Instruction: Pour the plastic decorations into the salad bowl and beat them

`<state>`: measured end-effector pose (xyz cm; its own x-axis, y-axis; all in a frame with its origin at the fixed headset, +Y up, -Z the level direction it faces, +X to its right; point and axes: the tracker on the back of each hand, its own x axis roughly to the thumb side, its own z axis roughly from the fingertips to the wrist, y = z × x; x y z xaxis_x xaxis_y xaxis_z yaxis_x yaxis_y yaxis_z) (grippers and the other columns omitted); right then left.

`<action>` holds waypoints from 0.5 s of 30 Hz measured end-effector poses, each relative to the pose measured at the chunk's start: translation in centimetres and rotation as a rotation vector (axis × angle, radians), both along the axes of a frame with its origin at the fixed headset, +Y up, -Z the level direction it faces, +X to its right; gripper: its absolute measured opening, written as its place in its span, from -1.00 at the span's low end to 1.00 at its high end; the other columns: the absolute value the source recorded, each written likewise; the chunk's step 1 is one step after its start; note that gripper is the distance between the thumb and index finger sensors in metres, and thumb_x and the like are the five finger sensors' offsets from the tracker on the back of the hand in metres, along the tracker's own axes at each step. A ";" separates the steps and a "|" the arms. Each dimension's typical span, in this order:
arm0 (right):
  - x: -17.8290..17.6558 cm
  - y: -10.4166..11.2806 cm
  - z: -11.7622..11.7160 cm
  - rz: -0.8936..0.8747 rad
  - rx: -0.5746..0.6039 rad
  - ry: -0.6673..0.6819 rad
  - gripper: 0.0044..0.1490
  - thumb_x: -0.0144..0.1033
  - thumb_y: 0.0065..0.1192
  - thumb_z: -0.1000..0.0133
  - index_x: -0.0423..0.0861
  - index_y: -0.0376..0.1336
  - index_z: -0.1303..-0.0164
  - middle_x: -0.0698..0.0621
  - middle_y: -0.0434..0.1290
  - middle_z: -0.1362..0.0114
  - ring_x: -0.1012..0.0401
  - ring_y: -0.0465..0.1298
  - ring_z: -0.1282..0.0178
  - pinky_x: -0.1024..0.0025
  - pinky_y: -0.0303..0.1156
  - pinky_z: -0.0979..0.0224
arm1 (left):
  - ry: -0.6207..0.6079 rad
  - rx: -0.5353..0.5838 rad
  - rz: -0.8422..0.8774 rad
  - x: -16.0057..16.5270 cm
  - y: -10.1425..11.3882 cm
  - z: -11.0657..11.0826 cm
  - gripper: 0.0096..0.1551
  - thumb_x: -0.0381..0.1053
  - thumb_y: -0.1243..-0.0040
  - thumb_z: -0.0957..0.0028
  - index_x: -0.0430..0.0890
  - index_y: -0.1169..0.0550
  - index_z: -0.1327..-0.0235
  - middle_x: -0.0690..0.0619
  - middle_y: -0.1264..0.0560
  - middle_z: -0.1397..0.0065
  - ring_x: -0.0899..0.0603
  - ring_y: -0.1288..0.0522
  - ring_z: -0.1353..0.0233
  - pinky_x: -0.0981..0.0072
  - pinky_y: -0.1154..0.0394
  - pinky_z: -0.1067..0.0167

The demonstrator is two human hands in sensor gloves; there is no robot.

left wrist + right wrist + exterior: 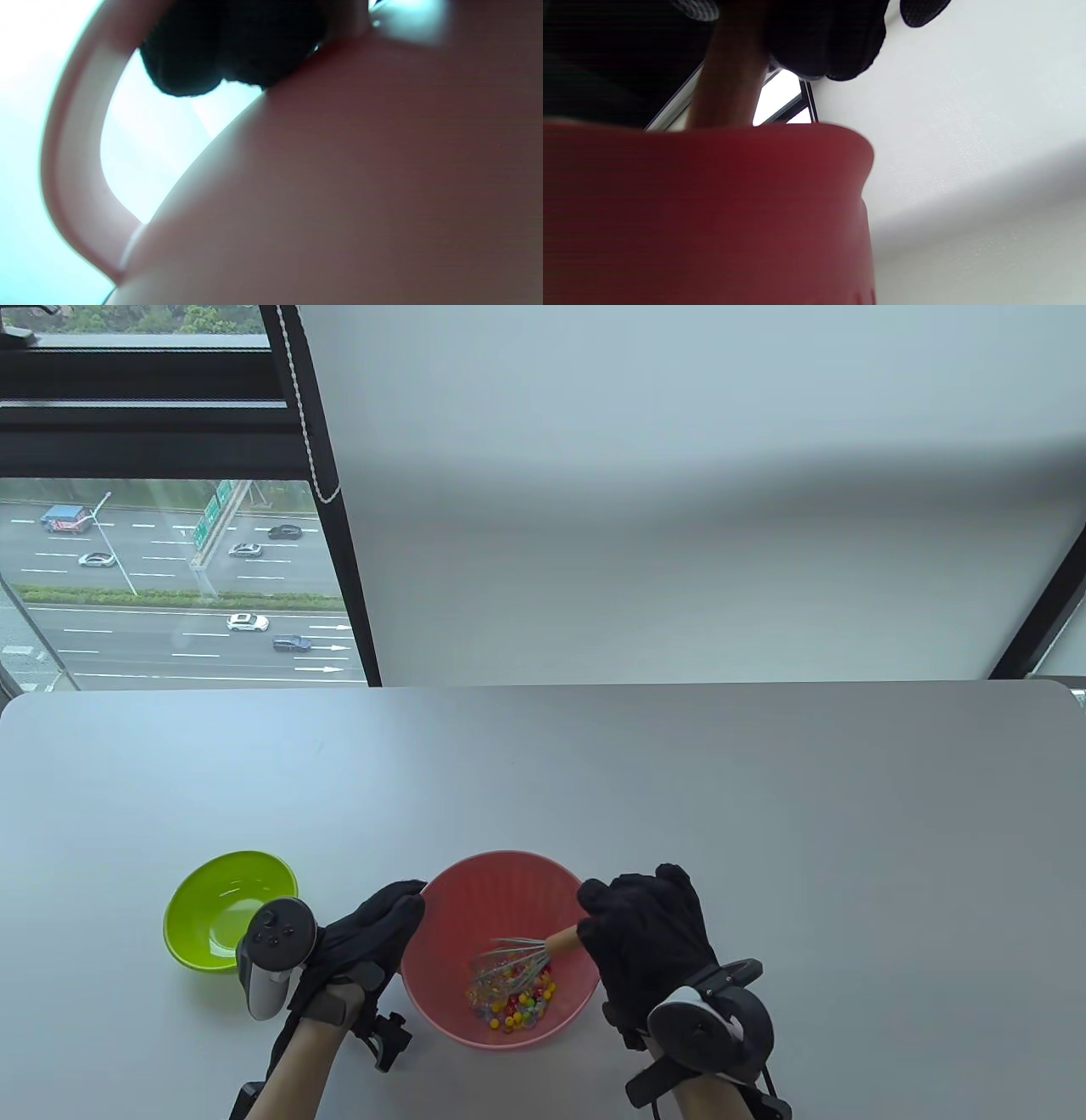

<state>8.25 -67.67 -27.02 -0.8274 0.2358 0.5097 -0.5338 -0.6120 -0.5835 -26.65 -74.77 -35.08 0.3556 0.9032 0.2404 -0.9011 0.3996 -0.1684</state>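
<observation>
Gripping the wooden handle of a wire whisk (519,960), the right hand (649,937) hangs over the right rim of the pink salad bowl (501,882) — its gloved fingers are curled round the handle, and the wire head slants down and to the left into the bowl. The whisk's wires sit in the plastic decorations (513,1005), a small heap of red, yellow, green and clear beads gathered on the near side of the bowl's floor. The left hand (369,937) is against the bowl's left rim; its fingertips lie at the rim, and the left wrist view shows dark fingertips (199,63) over the pink edge, so it holds the bowl there. Both hands come in from the near edge of the grey table (764,814). Just left of the left hand stands a green bowl (204,899) — apart from the pink one, with only a pale glint inside.
</observation>
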 end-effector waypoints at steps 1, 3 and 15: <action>-0.5 0.0 0.1 0.036 0.011 -0.001 -0.43 0.32 -0.15 -0.27 0.32 0.20 -0.42 0.35 0.49 -0.21 0.24 0.39 -0.45 0.02 0.07 -0.71 | 0.000 0.000 0.001 0.0 0.0 0.0 -0.24 0.38 0.00 -0.22 -0.20 -0.56 -0.31 0.05 -0.64 0.27 -0.22 -0.59 -0.02 -0.26 -0.16 -0.47; -1.1 -0.1 0.3 0.074 0.025 -0.022 -0.41 0.32 -0.15 -0.26 0.33 0.15 -0.47 0.35 0.45 -0.29 0.22 0.37 -0.49 0.00 0.06 -0.71 | 0.001 0.000 0.002 0.0 0.0 0.0 -0.24 0.38 0.00 -0.22 -0.20 -0.56 -0.31 0.05 -0.64 0.27 -0.22 -0.59 -0.01 -0.26 -0.16 -0.47; -1.9 -0.5 0.1 0.092 -0.025 0.017 -0.12 0.25 0.13 -0.22 0.28 -0.13 -0.67 0.29 0.43 -0.37 0.17 0.40 -0.49 -0.04 0.07 -0.70 | 0.002 0.000 0.014 0.0 -0.1 0.0 -0.23 0.39 0.01 -0.22 -0.20 -0.56 -0.30 0.05 -0.64 0.27 -0.22 -0.59 -0.01 -0.26 -0.18 -0.46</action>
<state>6.30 -68.13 -26.88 -0.8376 0.1726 0.5182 -0.4844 -0.6733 -0.5587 -26.62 -74.85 -35.07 0.3432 0.9081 0.2398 -0.9069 0.3868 -0.1671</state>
